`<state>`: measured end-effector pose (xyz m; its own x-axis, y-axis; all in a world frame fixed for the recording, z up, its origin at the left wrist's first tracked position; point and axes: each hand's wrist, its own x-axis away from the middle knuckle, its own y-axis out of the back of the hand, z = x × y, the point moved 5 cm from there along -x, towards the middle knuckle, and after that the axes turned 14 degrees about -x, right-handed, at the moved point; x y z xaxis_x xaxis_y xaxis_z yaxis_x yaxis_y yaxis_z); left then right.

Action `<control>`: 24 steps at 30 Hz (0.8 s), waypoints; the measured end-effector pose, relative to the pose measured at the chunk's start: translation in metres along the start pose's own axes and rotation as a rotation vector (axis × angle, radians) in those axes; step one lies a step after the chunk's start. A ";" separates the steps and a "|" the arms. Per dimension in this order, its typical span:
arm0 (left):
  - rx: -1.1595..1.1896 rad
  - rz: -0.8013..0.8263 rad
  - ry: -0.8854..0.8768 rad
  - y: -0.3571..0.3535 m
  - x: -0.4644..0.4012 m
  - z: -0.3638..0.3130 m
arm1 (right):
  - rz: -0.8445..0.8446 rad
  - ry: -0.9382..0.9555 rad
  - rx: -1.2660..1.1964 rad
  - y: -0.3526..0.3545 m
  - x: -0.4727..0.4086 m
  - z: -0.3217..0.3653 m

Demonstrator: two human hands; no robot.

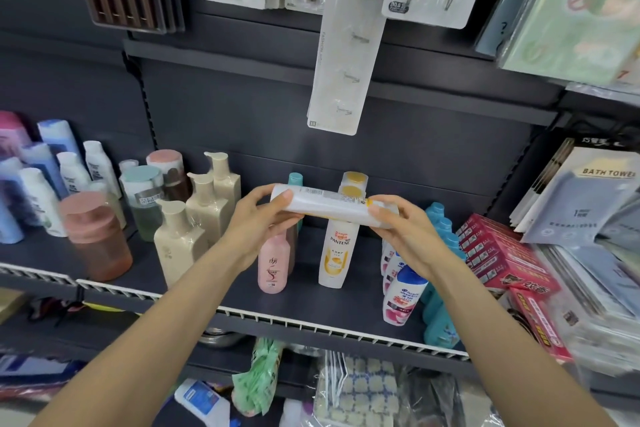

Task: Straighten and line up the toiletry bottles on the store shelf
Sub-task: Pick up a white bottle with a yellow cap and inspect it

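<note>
Head view: near the left end of the dark grey store shelf stand three cream square pump bottles in a row running front to back, upright and close together.

The left hand comes next. Its grip is clamped on one end of a white plastic bottle with a yellow band, thumb on top and fingers curled beneath.

That bottle lies horizontal in the air above the middle of the shelf, its long axis running left to right and parallel with the shelf's front edge, barcode side up. It touches nothing on the shelf.

Directly beneath it stand a pink rounded bottle and, just to its right, a white and yellow upright Pantene bottle, with two yellow caps of the same kind showing behind. The held bottle appears to match this row.

The right hand pinches the other end, its grip closed round the part by the yellow band; which end is the cap I cannot tell.

Further right, near the shelf's right end, a white, red and blue shampoo bottle stands beside a row of teal bottles.

Both hands are equally near, one at each end. The coming move likely turns on swinging the long axis from level to upright, then setting it down in the yellow-capped row straight below.
</note>
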<state>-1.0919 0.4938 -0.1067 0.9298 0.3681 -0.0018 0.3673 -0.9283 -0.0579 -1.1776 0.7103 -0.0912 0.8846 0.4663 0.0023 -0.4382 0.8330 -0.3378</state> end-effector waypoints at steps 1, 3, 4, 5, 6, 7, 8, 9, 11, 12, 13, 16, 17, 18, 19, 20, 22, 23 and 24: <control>-0.015 -0.016 -0.011 0.000 0.000 -0.002 | -0.017 0.001 -0.018 -0.001 -0.001 0.000; -0.018 -0.032 -0.037 -0.001 0.001 -0.005 | -0.055 0.013 -0.007 -0.001 -0.004 0.000; -0.009 -0.037 -0.049 0.000 0.002 -0.007 | -0.066 0.019 -0.001 -0.001 -0.005 0.000; -0.003 -0.042 -0.060 0.000 0.002 -0.008 | -0.065 0.020 -0.004 -0.001 -0.006 0.000; 0.004 -0.044 -0.070 0.000 0.003 -0.010 | -0.053 0.015 -0.015 -0.002 -0.007 0.000; 0.014 -0.043 -0.080 0.001 0.003 -0.012 | -0.035 0.005 -0.031 -0.002 -0.007 -0.001; 0.023 -0.041 -0.091 0.002 0.004 -0.013 | -0.015 -0.006 -0.045 -0.003 -0.007 -0.001; 0.028 -0.036 -0.103 0.002 0.004 -0.015 | -0.001 -0.014 -0.055 -0.003 -0.007 -0.002; 0.017 -0.020 -0.131 0.002 0.006 -0.017 | 0.017 -0.012 -0.065 -0.002 -0.008 -0.002; 0.002 -0.014 -0.146 0.002 0.006 -0.019 | 0.023 -0.002 -0.072 -0.002 -0.007 -0.002; -0.014 -0.008 -0.161 0.002 0.007 -0.020 | 0.028 0.009 -0.077 -0.001 -0.007 -0.002; -0.029 0.020 -0.200 0.002 0.009 -0.022 | 0.044 0.041 -0.077 -0.001 -0.005 -0.002; -0.025 0.026 -0.207 0.001 0.009 -0.022 | 0.046 0.054 -0.067 -0.001 -0.004 -0.001; -0.020 0.029 -0.209 0.001 0.009 -0.022 | 0.047 0.066 -0.055 -0.001 -0.003 -0.001; -0.014 0.027 -0.207 0.001 0.009 -0.022 | 0.047 0.076 -0.044 -0.001 -0.003 0.000; -0.006 0.022 -0.203 0.001 0.009 -0.022 | 0.049 0.080 -0.035 -0.001 -0.002 0.001; 0.014 0.004 -0.186 0.002 0.008 -0.020 | 0.048 0.079 -0.022 -0.001 0.000 0.001; 0.023 -0.007 -0.173 0.002 0.007 -0.019 | 0.045 0.077 -0.011 -0.001 0.000 0.002; 0.033 -0.018 -0.157 0.003 0.006 -0.018 | 0.040 0.079 0.004 -0.001 0.001 0.002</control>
<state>-1.0848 0.4925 -0.0894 0.9069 0.3911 -0.1568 0.3809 -0.9201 -0.0918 -1.1766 0.7104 -0.0887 0.8762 0.4742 -0.0855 -0.4738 0.8154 -0.3327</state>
